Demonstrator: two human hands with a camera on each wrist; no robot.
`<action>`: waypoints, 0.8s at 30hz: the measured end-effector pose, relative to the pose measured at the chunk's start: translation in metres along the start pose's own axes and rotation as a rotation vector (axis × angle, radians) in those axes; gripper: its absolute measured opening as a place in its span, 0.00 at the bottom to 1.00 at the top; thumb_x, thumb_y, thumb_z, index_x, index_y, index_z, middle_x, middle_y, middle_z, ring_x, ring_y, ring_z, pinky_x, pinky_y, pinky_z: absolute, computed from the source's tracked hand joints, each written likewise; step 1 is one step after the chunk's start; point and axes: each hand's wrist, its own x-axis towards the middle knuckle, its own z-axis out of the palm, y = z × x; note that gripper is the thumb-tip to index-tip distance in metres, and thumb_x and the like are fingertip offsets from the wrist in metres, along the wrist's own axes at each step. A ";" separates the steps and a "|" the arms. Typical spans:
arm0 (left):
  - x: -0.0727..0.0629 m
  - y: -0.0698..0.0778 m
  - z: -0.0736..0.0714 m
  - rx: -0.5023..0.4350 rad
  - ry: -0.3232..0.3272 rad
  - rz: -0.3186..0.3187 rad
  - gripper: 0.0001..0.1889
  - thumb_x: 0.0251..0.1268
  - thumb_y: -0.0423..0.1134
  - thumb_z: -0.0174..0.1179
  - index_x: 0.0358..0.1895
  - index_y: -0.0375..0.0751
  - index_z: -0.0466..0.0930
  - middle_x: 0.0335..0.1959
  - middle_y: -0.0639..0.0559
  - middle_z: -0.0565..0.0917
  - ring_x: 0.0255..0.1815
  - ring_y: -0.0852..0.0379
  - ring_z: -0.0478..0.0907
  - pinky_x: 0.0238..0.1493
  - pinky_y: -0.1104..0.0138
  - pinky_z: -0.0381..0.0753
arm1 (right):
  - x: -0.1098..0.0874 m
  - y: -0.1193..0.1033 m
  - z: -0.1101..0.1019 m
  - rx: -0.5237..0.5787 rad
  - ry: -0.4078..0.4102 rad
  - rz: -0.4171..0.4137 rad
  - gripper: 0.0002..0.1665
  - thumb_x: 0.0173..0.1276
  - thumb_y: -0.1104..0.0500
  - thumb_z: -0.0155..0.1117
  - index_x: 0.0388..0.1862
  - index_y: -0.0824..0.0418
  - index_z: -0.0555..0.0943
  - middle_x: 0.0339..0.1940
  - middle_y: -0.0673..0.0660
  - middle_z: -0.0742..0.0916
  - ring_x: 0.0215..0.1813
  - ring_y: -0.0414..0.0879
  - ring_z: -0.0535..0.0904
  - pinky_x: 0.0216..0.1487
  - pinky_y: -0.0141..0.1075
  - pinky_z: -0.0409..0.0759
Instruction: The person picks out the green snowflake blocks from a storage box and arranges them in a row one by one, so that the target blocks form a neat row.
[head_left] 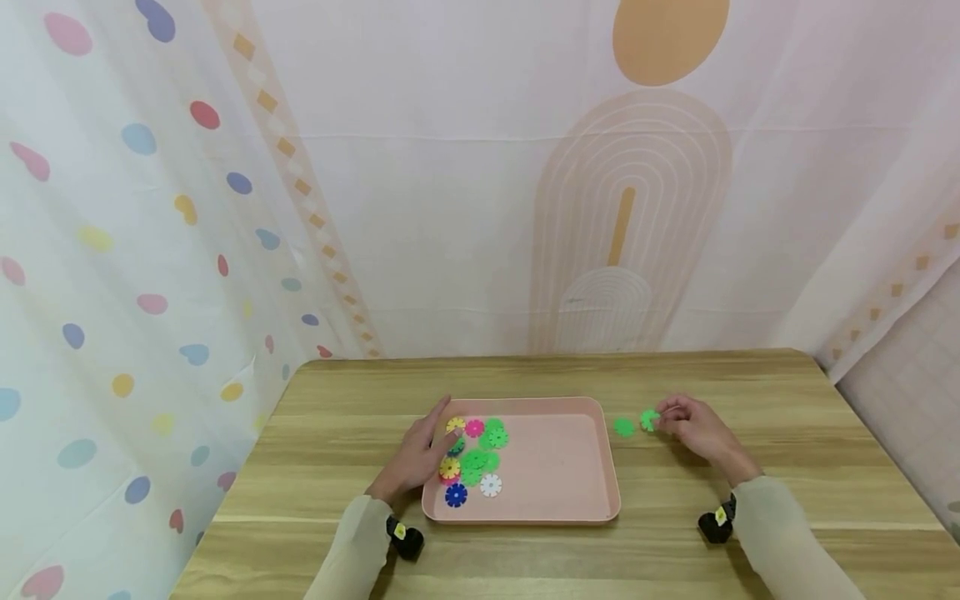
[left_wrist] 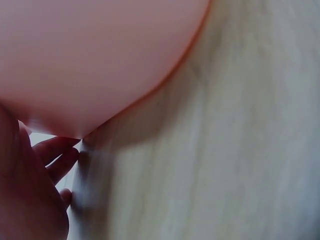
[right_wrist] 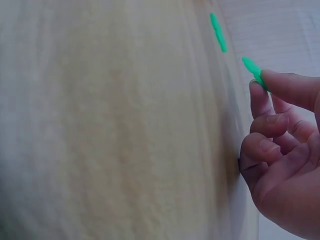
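A pink tray (head_left: pixel 555 467) lies on the table with several notched plastic discs in its left part. My left hand (head_left: pixel 417 452) holds the tray's left side, thumb over the rim and fingers along the outside. In the left wrist view, fingers of that hand (left_wrist: pixel 32 185) lie against the tray's outer wall (left_wrist: pixel 105 60). Right of the tray, my right hand (head_left: pixel 697 427) pinches a green notched disc (head_left: pixel 648 420) between thumb and forefinger, its other fingers curled. Another green disc (head_left: pixel 624 427) lies on the table between that hand and the tray.
Inside the tray are green discs (head_left: pixel 474 461), a white disc (head_left: pixel 491 485), a dark blue disc (head_left: pixel 456 495), a pink disc (head_left: pixel 475 427) and yellow ones (head_left: pixel 450 467), some overlapping. The wooden table (head_left: pixel 540 562) reaches back to a patterned curtain (head_left: pixel 450 208).
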 end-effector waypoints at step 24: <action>0.001 -0.003 0.000 -0.027 0.008 0.029 0.37 0.76 0.56 0.49 0.81 0.52 0.47 0.79 0.41 0.56 0.78 0.35 0.50 0.73 0.35 0.48 | 0.002 -0.006 0.009 -0.081 0.002 0.020 0.12 0.66 0.63 0.66 0.43 0.70 0.78 0.35 0.57 0.84 0.37 0.45 0.76 0.37 0.36 0.73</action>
